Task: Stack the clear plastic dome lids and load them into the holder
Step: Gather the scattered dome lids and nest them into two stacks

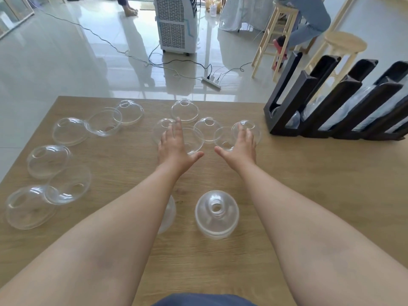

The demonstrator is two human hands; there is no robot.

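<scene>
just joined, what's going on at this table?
A person is sorting clear dome lids scattered over a wooden table. Both hands are open and stretched toward the middle cluster: the left hand over one lid, the right hand by another lid. A started stack sits near the body. The black holder at right already holds some lids.

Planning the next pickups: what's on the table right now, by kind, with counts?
Single loose lids: 12
Stacked piles of lids: 2 (one partly hidden)
Black holder: 1
Total: 15
</scene>
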